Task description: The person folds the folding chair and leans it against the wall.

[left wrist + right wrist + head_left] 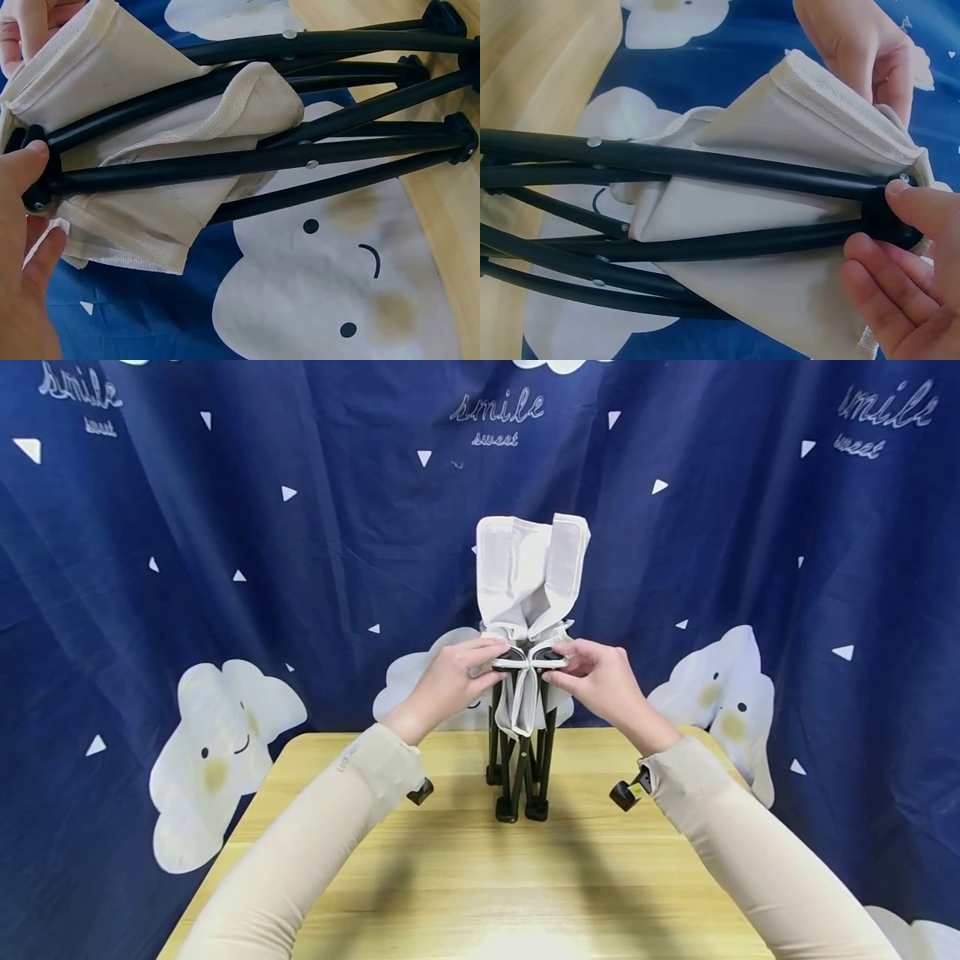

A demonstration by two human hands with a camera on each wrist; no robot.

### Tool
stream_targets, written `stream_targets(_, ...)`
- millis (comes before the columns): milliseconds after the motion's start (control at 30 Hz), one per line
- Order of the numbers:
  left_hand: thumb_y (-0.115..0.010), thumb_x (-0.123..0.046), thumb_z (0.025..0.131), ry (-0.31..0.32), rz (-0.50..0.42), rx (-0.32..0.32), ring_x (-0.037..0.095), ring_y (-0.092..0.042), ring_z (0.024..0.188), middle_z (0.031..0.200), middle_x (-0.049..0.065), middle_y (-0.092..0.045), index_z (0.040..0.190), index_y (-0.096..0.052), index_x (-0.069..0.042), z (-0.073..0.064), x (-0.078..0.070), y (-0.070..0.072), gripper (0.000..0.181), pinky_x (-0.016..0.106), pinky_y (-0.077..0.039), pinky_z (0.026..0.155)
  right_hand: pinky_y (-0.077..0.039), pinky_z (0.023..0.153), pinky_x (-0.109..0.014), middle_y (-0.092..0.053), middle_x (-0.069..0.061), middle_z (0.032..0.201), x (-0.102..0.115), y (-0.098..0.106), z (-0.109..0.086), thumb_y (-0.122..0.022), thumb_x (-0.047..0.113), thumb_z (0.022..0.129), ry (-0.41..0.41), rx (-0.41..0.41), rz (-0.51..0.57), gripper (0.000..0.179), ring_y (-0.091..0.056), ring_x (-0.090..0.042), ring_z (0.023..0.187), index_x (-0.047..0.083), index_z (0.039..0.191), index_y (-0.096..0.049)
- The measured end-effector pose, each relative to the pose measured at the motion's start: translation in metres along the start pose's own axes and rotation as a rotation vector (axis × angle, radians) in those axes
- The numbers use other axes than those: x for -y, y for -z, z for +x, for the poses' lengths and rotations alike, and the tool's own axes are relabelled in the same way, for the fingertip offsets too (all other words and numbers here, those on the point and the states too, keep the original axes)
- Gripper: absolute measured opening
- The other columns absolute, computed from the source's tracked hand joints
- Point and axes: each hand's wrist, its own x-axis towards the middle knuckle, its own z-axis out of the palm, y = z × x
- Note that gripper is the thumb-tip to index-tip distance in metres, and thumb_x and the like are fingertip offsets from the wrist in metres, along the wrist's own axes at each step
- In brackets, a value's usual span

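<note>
A small folding chair with pale fabric and black tube legs stands upright and folded on the table. My left hand pinches the black corner joint on the left of its seat, the thumb lying on the joint in the left wrist view. At the opposite corner, my right hand grips the matching black joint between thumb and fingers. Between the two hands the seat cloth sags in folds, and the fabric back rises above them. Crossed legs with silver rivets show in both wrist views.
The chair's feet rest near the back edge of the light wooden table. Close behind hangs a dark blue curtain printed with clouds and triangles. Black wrist devices stick out from under both sleeves.
</note>
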Motion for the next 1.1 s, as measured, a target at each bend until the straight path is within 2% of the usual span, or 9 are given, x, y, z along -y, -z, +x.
stream_targets(200, -0.086, -0.008, 0.092, 0.003, -0.006, -0.025, 0.034, -0.073, 0.12, 0.13, 0.016, -0.077, 0.129, -0.077, 0.001, -0.001, 0.0, -0.002, 0.039, 0.043, -0.059, 0.107, -0.049, 0.062, -0.006, -0.081, -0.02, 0.084, 0.001, -0.002, -0.005, -0.092, 0.003, 0.085, 0.02, -0.038, -0.009, 0.035, -0.081, -0.03, 0.073, -0.003, 0.117, -0.079)
stream_targets(333, -0.089, -0.01, 0.09, -0.002, 0.011, -0.051, 0.034, -0.071, 0.118, 0.126, 0.016, -0.078, 0.126, -0.077, 0.001, -0.002, 0.0, -0.001, 0.039, 0.043, -0.057, 0.108, -0.049, 0.065, -0.007, -0.081, -0.02, 0.085, 0.003, -0.001, -0.007, -0.091, 0.005, 0.086, 0.023, -0.041, -0.011, 0.036, -0.08, -0.036, 0.075, -0.002, 0.12, -0.079)
stream_targets(467, -0.091, -0.013, 0.088, 0.008, 0.016, -0.071, 0.034, -0.07, 0.118, 0.123, 0.015, -0.077, 0.126, -0.076, 0.001, -0.004, 0.002, 0.001, 0.043, 0.045, -0.055, 0.109, -0.051, 0.066, -0.011, -0.082, -0.018, 0.085, 0.003, 0.001, -0.009, -0.091, 0.005, 0.086, 0.016, -0.025, -0.024, 0.044, -0.08, -0.033, 0.076, -0.001, 0.127, -0.076)
stream_targets(600, -0.092, -0.013, 0.088, 0.053, -0.007, -0.072, 0.033, -0.068, 0.113, 0.124, 0.016, -0.076, 0.131, -0.073, 0.002, -0.009, 0.004, 0.004, 0.05, 0.045, -0.059, 0.098, -0.053, 0.067, -0.014, -0.082, -0.016, 0.086, 0.003, 0.003, -0.013, -0.091, 0.005, 0.086, 0.003, -0.02, -0.017, 0.053, -0.08, -0.027, 0.076, -0.002, 0.134, -0.07)
stream_targets(700, -0.091, -0.012, 0.089, 0.103, -0.035, -0.055, 0.034, -0.067, 0.112, 0.127, 0.019, -0.074, 0.135, -0.07, 0.003, -0.015, 0.006, 0.006, 0.053, 0.046, -0.061, 0.091, -0.053, 0.067, -0.014, -0.082, -0.016, 0.087, 0.002, 0.004, -0.016, -0.09, 0.005, 0.087, -0.006, -0.034, -0.002, 0.053, -0.077, -0.015, 0.074, -0.002, 0.135, -0.067)
stream_targets(800, -0.089, -0.011, 0.091, 0.14, -0.055, -0.033, 0.036, -0.069, 0.113, 0.129, 0.02, -0.074, 0.136, -0.069, 0.003, -0.021, 0.008, 0.008, 0.052, 0.047, -0.062, 0.093, -0.052, 0.066, -0.013, -0.082, -0.017, 0.089, -0.001, 0.005, -0.019, -0.088, 0.003, 0.089, -0.014, -0.059, 0.014, 0.047, -0.072, -0.001, 0.072, -0.003, 0.13, -0.067)
stream_targets(900, -0.088, -0.011, 0.092, 0.162, -0.063, -0.026, 0.037, -0.07, 0.116, 0.13, 0.02, -0.074, 0.135, -0.069, 0.003, -0.027, 0.009, 0.009, 0.049, 0.047, -0.062, 0.095, -0.051, 0.066, -0.011, -0.082, -0.018, 0.089, -0.004, 0.005, -0.022, -0.087, 0.003, 0.09, -0.02, -0.082, 0.033, 0.037, -0.067, 0.006, 0.071, -0.003, 0.121, -0.068)
stream_targets(1100, -0.088, -0.01, 0.091, 0.175, -0.058, -0.039, 0.035, -0.072, 0.111, 0.125, 0.02, -0.075, 0.126, -0.071, 0.004, -0.039, 0.012, 0.009, 0.041, 0.047, -0.064, 0.092, -0.052, 0.065, -0.01, -0.081, -0.016, 0.088, -0.008, 0.004, -0.03, -0.087, 0.006, 0.091, -0.038, -0.079, 0.034, 0.02, -0.067, 0.0, 0.069, 0.0, 0.103, -0.072)
